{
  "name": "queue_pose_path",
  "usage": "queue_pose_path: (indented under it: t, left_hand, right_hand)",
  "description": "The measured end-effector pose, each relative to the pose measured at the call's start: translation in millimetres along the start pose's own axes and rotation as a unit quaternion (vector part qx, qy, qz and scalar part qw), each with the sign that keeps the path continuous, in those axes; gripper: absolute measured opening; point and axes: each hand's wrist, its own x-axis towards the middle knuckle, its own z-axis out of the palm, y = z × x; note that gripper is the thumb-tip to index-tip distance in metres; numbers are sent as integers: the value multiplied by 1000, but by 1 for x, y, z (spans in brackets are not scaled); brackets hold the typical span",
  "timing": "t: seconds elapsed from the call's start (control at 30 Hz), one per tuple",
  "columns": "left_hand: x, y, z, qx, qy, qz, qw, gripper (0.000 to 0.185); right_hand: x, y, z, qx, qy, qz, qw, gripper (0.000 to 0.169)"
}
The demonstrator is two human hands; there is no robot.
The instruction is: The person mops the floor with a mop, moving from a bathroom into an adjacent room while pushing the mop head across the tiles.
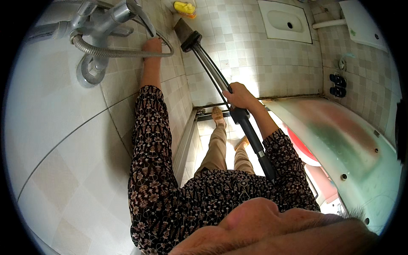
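Note:
My left hand (153, 46) reaches to the end of a chrome spout or lever on the wall-mounted shower mixer (102, 30). The ribbed metal shower hose (121, 53) loops across that wrist, and the fingers are mostly hidden, so their grip cannot be told. My right hand (239, 95) is closed around the metal shaft of a mop (210, 65), which slants from its black lower grip near my right sleeve up to its head. Two thin black rods run along the shaft. The flat grey-brown mop head (183, 30) stands beside the left tiled wall, above the floor or touching it; which cannot be told.
A yellow bottle (185, 9) stands by the wall beyond the mop head. A white squat toilet (285, 20) is set in the tiled floor. A raised door sill (210, 117) crosses near my feet. A frosted glass door (331, 127) and dark slippers (338, 85) are at the right.

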Motion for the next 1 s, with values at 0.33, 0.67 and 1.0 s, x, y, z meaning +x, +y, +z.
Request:
queue_pose_path:
  t: [0.33,0.67,1.0]
  left_hand:
    - [83,-91,88,-6,24,10,1000,26]
    - [-227,19,125,-817,-259,-311,410,81]
    - [-379,128,-4,-906,-325,-254,90,51]
  right_hand:
    - [157,-58,68,-44,-12,36,998,44]
    - [47,-21,107,128,-64,12,990,38]
    - [-106,-25,65,-138,51,62,987,79]
